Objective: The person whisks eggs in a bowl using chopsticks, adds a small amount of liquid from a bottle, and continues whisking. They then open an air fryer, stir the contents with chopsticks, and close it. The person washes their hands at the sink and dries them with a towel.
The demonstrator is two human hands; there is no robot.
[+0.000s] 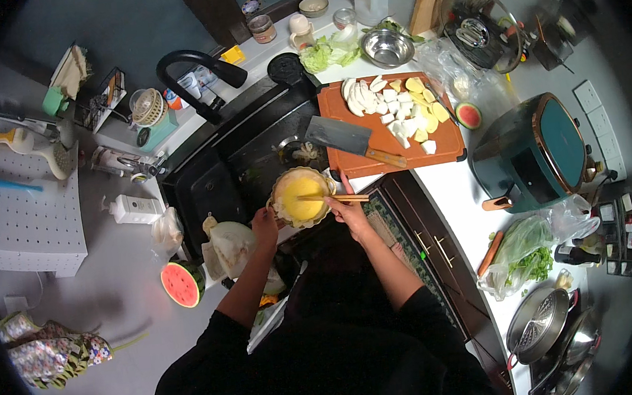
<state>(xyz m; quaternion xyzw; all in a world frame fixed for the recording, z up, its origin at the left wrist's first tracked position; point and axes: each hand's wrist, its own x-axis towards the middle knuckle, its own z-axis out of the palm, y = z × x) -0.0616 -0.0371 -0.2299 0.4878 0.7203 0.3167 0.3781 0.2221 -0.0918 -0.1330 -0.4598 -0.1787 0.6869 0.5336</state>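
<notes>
A scalloped bowl [278, 192] of yellow liquid, which looks like beaten egg, is held by its rim in my left hand [265, 226], near the edge of the black sink. My right hand [349, 212] grips wooden chopsticks [349, 198], whose tips dip into the liquid. Beyond the right hand lies an orange-brown cutting board [347, 164]. On it are white cut pieces [360, 98], yellowish slices [431, 117] and a cleaver [339, 134] with a wooden handle.
The black sink [197, 179] has a tall black faucet [199, 62]. A steel bowl [388, 48] and lettuce leaves [332, 51] stand behind the board. At right are a green air fryer [529, 153], bagged greens [526, 253] and pans [537, 325]; at left, a cut watermelon [181, 284].
</notes>
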